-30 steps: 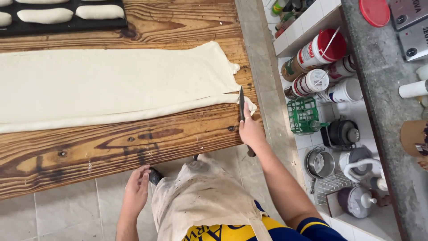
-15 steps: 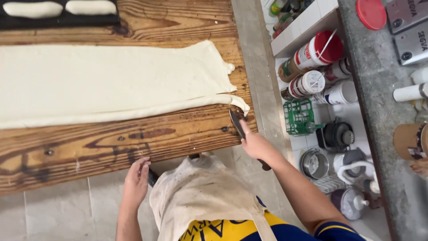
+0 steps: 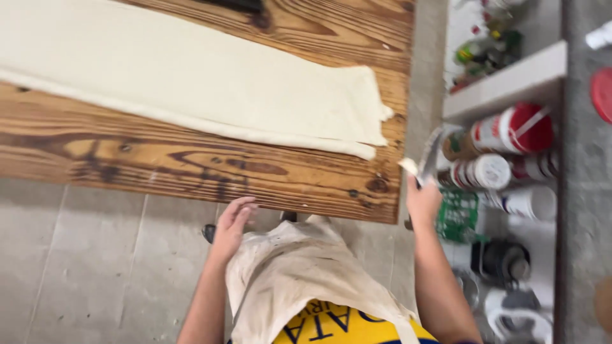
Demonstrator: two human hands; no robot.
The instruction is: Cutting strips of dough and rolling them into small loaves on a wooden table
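A long flat sheet of pale dough lies along the wooden table. My right hand is past the table's right end, gripping a knife with its blade pointing up; a small scrap of dough clings beside the blade. My left hand hangs at the table's front edge with fingers loosely apart, holding nothing. A beige apron covers my front.
Right of the table, a white shelf holds bottles, and red-and-white cans lie on their sides below it. A green crate and dark pots sit lower down. Grey tiles cover the floor.
My right hand has pulled the knife off the dough's right end and away from the table, carrying a small dough scrap. The view has shifted right and tilted.
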